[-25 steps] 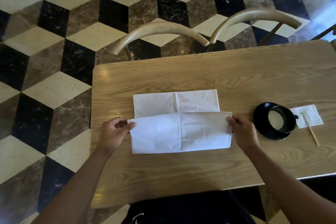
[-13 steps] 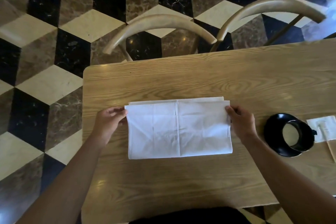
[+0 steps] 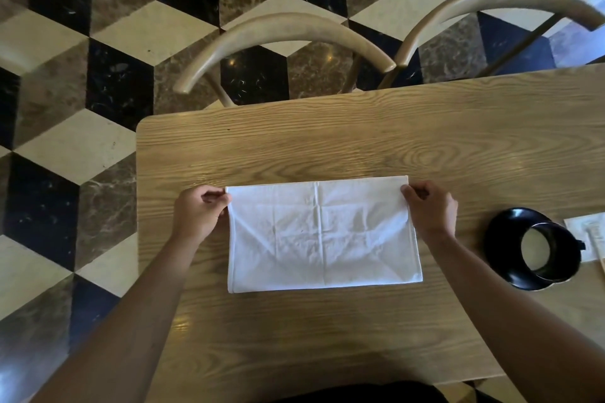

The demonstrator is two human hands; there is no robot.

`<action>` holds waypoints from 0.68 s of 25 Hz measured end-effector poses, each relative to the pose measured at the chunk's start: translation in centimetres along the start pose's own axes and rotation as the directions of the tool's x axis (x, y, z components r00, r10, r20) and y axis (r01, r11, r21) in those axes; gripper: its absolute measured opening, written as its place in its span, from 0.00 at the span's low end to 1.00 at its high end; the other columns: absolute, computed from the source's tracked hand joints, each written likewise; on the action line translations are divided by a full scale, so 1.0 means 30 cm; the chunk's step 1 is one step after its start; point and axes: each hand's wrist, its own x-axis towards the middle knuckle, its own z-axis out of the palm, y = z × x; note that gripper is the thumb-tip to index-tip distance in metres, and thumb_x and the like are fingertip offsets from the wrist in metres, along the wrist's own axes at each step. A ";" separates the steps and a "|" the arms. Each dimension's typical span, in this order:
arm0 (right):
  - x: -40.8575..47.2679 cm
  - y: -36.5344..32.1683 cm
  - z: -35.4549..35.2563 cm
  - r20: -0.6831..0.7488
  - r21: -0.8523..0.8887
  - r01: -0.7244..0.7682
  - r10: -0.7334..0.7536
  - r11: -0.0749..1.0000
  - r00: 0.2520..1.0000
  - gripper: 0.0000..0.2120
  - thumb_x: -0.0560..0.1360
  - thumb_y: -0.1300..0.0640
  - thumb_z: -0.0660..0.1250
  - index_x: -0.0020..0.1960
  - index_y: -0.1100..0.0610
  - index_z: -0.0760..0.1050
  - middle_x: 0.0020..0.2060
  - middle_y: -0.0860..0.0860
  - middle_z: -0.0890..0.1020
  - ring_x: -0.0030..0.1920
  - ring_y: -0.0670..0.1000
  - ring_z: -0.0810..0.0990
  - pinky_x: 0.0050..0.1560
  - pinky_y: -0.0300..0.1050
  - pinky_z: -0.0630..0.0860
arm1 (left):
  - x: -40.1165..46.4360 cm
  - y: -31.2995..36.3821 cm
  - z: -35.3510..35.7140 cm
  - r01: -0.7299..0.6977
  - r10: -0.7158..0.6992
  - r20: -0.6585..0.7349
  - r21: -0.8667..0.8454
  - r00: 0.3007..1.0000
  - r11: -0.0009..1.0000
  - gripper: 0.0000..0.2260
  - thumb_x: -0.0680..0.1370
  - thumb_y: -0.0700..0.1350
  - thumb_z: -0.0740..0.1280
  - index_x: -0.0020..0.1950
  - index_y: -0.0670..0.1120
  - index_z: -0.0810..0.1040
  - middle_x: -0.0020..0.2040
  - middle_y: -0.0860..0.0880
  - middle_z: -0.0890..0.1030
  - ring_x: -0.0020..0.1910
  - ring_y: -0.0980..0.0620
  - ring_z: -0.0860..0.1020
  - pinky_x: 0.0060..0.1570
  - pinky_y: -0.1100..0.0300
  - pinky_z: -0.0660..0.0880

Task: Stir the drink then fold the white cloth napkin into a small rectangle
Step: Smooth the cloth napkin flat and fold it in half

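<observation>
The white cloth napkin (image 3: 322, 234) lies on the wooden table (image 3: 360, 144) folded in half into a wide rectangle, its folded edge nearest me. My left hand (image 3: 196, 213) pinches the far left corner. My right hand (image 3: 430, 208) pinches the far right corner. The two layers line up along the far edge. To the right, a black cup holding a pale drink (image 3: 543, 252) sits on a black saucer (image 3: 501, 239).
A small white paper napkin (image 3: 586, 229) with a wooden stirrer lies at the right edge of the view, beyond the cup. Two curved wooden chair backs (image 3: 284, 33) stand along the table's far side. A chequered marble floor lies to the left.
Both hands carried the napkin's near half up and over onto the far half, then laid its corners level with the far edge. The camera tilted down and closer.
</observation>
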 end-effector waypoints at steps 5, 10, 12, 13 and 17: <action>-0.013 -0.025 0.025 -0.084 -0.011 -0.073 0.072 0.997 0.994 0.08 0.76 0.49 0.70 0.49 0.53 0.84 0.42 0.48 0.86 0.45 0.51 0.80 0.47 0.43 0.69 | -0.003 0.008 0.013 -0.022 0.025 -0.032 0.085 0.999 0.996 0.04 0.74 0.42 0.77 0.47 0.44 0.86 0.38 0.46 0.86 0.36 0.44 0.84 0.49 0.48 0.83; -0.026 -0.041 0.043 -0.141 0.001 -0.088 0.088 0.996 0.986 0.06 0.77 0.51 0.70 0.46 0.53 0.82 0.41 0.48 0.83 0.48 0.53 0.80 0.48 0.44 0.69 | -0.013 0.019 0.020 -0.046 0.052 -0.054 0.116 0.997 0.992 0.05 0.74 0.43 0.77 0.48 0.44 0.85 0.38 0.47 0.85 0.39 0.44 0.84 0.49 0.48 0.82; -0.030 -0.041 0.050 -0.174 0.009 -0.105 0.105 0.994 0.979 0.07 0.77 0.52 0.70 0.48 0.55 0.82 0.46 0.51 0.85 0.53 0.55 0.80 0.53 0.47 0.72 | -0.026 0.020 0.024 -0.082 0.094 -0.079 0.137 0.992 0.987 0.06 0.74 0.43 0.77 0.49 0.44 0.85 0.39 0.48 0.85 0.40 0.45 0.84 0.49 0.51 0.80; -0.032 -0.042 0.054 -0.189 0.013 -0.118 0.118 0.993 0.975 0.08 0.77 0.52 0.70 0.50 0.56 0.82 0.48 0.52 0.85 0.54 0.55 0.79 0.55 0.48 0.72 | -0.032 0.021 0.028 -0.105 0.121 -0.094 0.162 0.988 0.981 0.07 0.74 0.43 0.77 0.50 0.43 0.85 0.39 0.48 0.84 0.41 0.45 0.84 0.49 0.53 0.79; -0.022 -0.046 0.062 -0.190 0.001 -0.094 0.093 0.996 0.977 0.07 0.76 0.55 0.70 0.50 0.56 0.83 0.49 0.53 0.85 0.55 0.56 0.79 0.57 0.49 0.73 | -0.039 0.027 0.036 -0.116 0.144 -0.118 0.215 0.982 0.970 0.08 0.75 0.42 0.77 0.52 0.42 0.85 0.41 0.45 0.86 0.43 0.45 0.83 0.49 0.54 0.77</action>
